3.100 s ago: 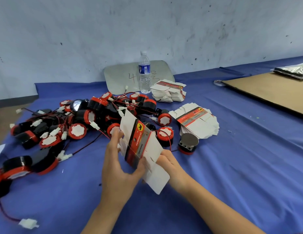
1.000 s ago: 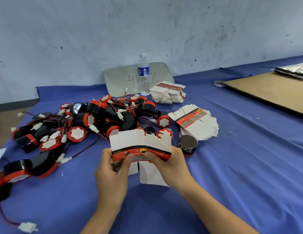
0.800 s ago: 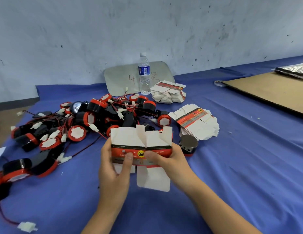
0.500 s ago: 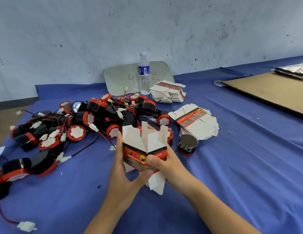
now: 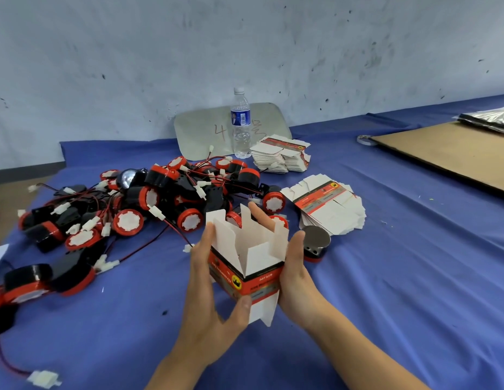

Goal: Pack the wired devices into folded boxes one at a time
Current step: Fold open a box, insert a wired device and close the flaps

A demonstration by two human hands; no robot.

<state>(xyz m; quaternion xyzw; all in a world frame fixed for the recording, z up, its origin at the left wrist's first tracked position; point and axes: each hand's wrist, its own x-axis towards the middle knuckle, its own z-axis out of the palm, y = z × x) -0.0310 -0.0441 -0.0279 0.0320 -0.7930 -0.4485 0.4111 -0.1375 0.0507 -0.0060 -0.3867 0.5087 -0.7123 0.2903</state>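
Observation:
A small cardboard box (image 5: 246,264), white with a red, black and grey band, is held above the blue table with its white flaps standing open at the top and hanging at the bottom. My left hand (image 5: 210,294) holds its left side, thumb pressed on the near face. My right hand (image 5: 294,273) cups its right side, fingers reaching behind the far wall. A heap of black and red wired devices (image 5: 149,198) with white connectors lies to the left and behind. One device (image 5: 315,246) sits alone, just right of the box.
Two stacks of flat box blanks lie behind, one fanned (image 5: 328,205) and one taller (image 5: 281,157). A water bottle (image 5: 241,123) stands by a grey board at the wall. A brown cardboard sheet (image 5: 453,154) lies at the far right. A loose white connector (image 5: 44,380) lies near left.
The flat blank has been opened into a square tube and turned upright. Both hands shifted from pinching its front band to holding its two sides.

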